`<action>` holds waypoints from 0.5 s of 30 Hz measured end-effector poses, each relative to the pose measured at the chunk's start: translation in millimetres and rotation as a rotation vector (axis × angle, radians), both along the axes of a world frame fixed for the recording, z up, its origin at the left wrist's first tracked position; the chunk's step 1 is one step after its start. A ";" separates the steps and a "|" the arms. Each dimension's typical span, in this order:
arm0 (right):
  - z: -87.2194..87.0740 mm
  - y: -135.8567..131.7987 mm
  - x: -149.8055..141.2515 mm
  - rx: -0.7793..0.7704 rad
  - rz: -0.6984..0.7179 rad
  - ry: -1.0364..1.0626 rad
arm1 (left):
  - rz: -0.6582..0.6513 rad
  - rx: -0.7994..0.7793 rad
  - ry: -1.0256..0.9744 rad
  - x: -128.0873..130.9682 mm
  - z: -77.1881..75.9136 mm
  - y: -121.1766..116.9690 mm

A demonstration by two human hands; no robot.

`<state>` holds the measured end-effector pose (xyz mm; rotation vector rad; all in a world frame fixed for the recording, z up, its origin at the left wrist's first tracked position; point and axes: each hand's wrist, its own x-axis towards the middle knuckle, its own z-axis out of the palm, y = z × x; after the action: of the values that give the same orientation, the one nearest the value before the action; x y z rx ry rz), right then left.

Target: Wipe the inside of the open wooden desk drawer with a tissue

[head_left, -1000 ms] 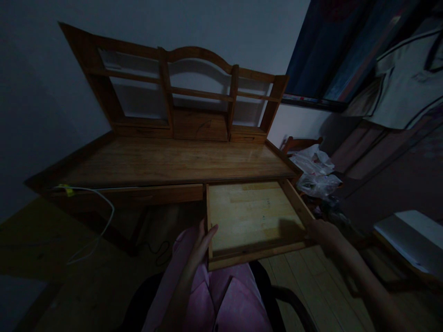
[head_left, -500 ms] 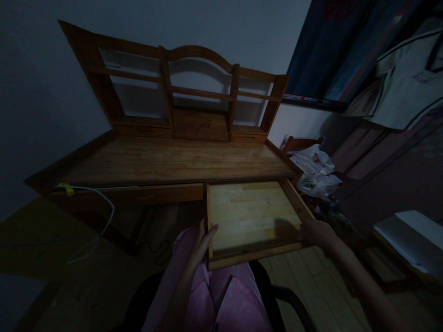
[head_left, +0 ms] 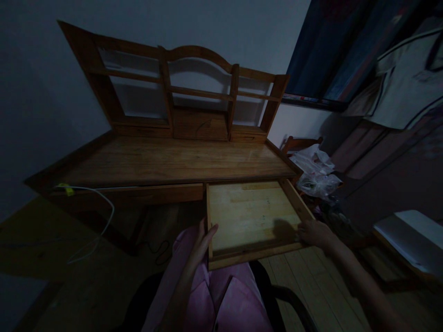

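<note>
A wide wooden drawer [head_left: 249, 214] with a pale bottom is pulled far out from under the right half of the desk [head_left: 187, 159]. My left hand [head_left: 204, 240] grips its left side near the front corner, thumb over the top edge and fingers outside. At the front right corner, my right hand [head_left: 313, 233] is closed on the drawer's side, its fingertips reaching inside. Nothing lies in the drawer except a shadow near my right hand. The drawer front hangs just above my lap in pink clothing [head_left: 224, 295].
A wooden hutch [head_left: 200, 124] stands on the desk's back. Left of the open drawer is another drawer [head_left: 173, 193]. A white cable [head_left: 112, 210] dangles at the left. Plastic bags [head_left: 316, 168] rest at the right, near a white-topped stool [head_left: 411, 240]. A chair armrest [head_left: 294, 299] is beside me.
My right hand's fingers have shifted slightly on the drawer's corner. The drawer and my left hand look the same.
</note>
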<state>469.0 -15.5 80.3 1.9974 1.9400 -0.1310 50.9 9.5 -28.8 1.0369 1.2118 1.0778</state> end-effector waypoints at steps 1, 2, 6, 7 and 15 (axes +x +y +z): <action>0.0 0.1 -0.4 0.004 -0.001 0.000 | -0.004 -0.002 0.003 -0.1 -0.2 -0.3; -0.4 0.2 -0.5 0.009 -0.005 -0.003 | -0.006 -0.005 0.009 -0.2 -0.6 -0.5; -3.0 1.6 0.1 0.014 -0.023 -0.017 | -0.006 -0.021 -0.005 -0.9 -3.4 -0.6; -3.5 2.0 0.4 0.003 -0.027 -0.016 | -0.005 -0.016 -0.008 -1.1 -4.0 -0.4; -5.8 2.2 1.2 0.008 -0.023 -0.023 | -0.003 -0.013 -0.010 -0.1 0.7 0.4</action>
<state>470.2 -13.3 74.4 2.0178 1.9070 -0.1051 50.8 9.9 -28.2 1.0221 1.2077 1.0706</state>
